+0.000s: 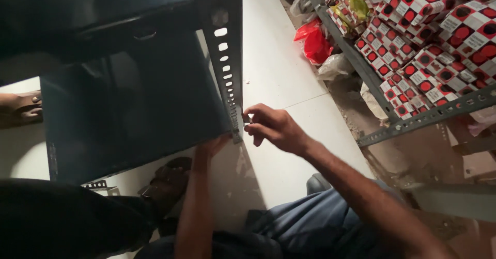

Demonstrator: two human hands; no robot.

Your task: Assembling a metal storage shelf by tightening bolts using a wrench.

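A dark grey slotted angle post (226, 52) runs down the middle of the head view, with a dark metal shelf panel (129, 109) fixed to its left side. My right hand (274, 129) is at the post's lower end, fingertips pinched against the slotted edge; what they hold is too small to tell. My left hand (209, 148) reaches under the shelf panel's lower corner, palm up against its underside, its fingers partly hidden by the panel.
A rack (413, 119) at right holds several red, white and black patterned boxes (429, 47). Red plastic bags (315, 44) lie on the floor by it. Another person's sandalled foot (20, 109) shows at far left. White floor tiles (279, 68) lie beneath.
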